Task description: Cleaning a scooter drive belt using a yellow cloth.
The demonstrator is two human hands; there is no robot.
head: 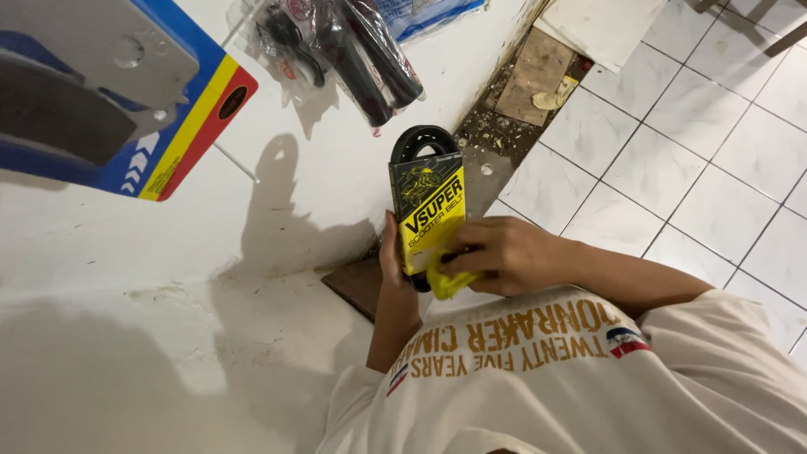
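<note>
A black rubber belt in a yellow and black cardboard sleeve [429, 197] is held upright in front of a white wall. My left hand [393, 282] grips it from behind at its lower edge, thumb along the left side. My right hand [504, 252] comes in from the right and presses a yellow cloth [445, 282] against the lower front of the sleeve. The belt's black loop sticks out above the sleeve. My white printed shirt [546, 378] fills the bottom of the view.
On the white wall [126, 277] hang a blue, yellow and red card with grey parts [126, 92] and a clear bag of black grips [361, 50]. White floor tiles [672, 151] lie to the right, with a strip of rubble [521, 92] along the wall's base.
</note>
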